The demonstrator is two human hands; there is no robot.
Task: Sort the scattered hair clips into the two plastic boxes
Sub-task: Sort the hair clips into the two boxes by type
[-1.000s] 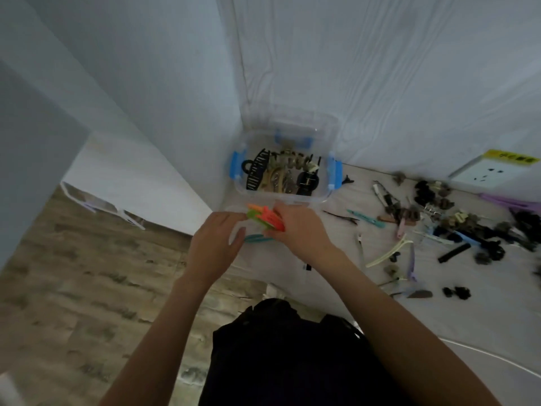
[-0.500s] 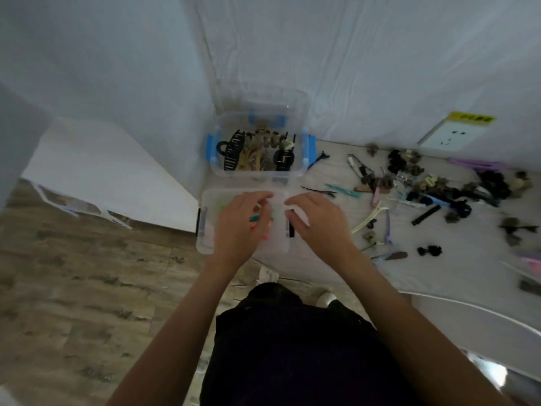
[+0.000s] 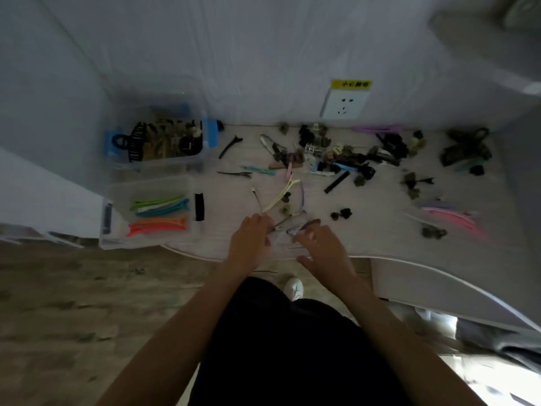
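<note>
Above, a wall socket (image 3: 345,104) carries a yellow label (image 3: 351,84), its writing blurred. Both hands reach among thin clips (image 3: 281,225): left hand (image 3: 248,240) curled, grip unclear; right hand (image 3: 320,244) spread.

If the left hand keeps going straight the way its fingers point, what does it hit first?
Probably the thin dark metal clip lying right at the left hand's fingertips; it may already be touching it. Beyond that lies the long cream plastic clip. Depth is unclear.
</note>
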